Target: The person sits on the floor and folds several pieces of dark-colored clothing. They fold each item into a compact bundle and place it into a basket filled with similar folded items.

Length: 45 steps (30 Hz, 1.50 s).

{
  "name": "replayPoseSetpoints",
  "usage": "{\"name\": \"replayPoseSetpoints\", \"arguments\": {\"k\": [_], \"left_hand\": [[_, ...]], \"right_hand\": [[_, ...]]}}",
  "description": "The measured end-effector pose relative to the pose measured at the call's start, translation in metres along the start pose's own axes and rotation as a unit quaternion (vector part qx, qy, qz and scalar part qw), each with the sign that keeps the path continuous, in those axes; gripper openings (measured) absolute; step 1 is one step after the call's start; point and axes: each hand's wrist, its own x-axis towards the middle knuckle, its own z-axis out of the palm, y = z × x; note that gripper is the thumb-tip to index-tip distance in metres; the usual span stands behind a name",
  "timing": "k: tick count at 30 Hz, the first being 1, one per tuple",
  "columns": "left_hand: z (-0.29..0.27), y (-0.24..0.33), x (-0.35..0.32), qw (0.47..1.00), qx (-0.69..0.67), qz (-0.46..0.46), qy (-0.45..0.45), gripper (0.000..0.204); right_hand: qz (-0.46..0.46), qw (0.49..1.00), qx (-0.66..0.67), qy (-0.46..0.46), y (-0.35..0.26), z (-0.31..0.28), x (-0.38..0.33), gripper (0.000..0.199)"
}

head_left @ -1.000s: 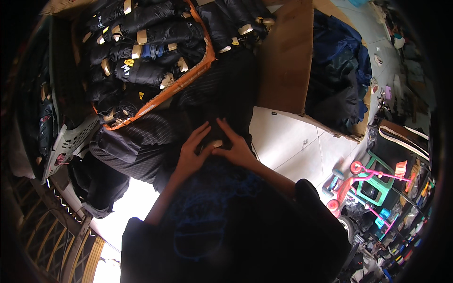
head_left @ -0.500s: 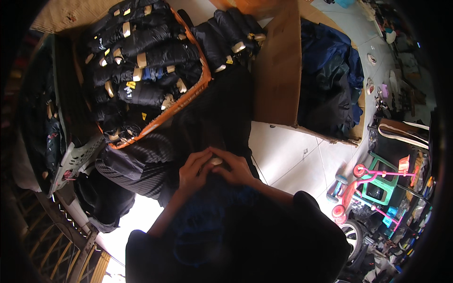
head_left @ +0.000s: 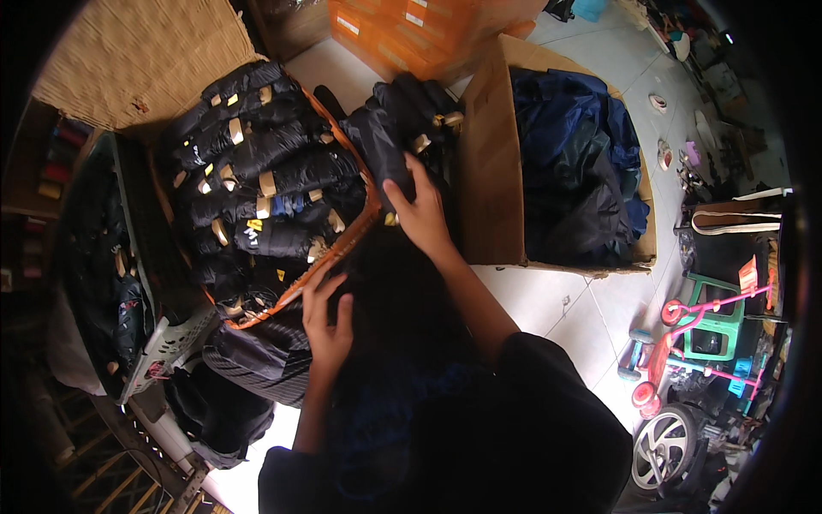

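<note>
My right hand (head_left: 419, 208) reaches forward and grips the near end of a rolled black fabric bundle (head_left: 374, 141), thumb on one side and fingers on the other. That bundle lies by several like it, just right of an open carton. My left hand (head_left: 327, 324) is empty, its fingers apart, by the carton's near right edge. Rows of black rolls (head_left: 295, 172) with pale beige bands and some yellow tags fill the carton (head_left: 349, 230), whose rim shows orange.
To the right stands a cardboard box (head_left: 490, 176) of loose dark blue and black cloth (head_left: 572, 146). A basket (head_left: 171, 351) with dark items is at left. Orange boxes (head_left: 394, 34) stand behind. A pink scooter (head_left: 664, 351), green stool (head_left: 715, 325) and wheel (head_left: 664, 450) lie far right.
My hands were together over my lap, around a small pale piece. Now they are apart: the right has moved forward onto a black roll, the left toward the carton's edge. The view has shifted.
</note>
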Motion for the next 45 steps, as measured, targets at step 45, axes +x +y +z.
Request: {"name": "replayPoseSetpoints", "arguments": {"k": [45], "left_hand": [[-0.107,-0.074,-0.07,0.912,0.103,-0.208,0.339,0.039]], "right_hand": [[-0.218,0.928,-0.022,-0.3,-0.001,0.088,0.127,0.046]]}}
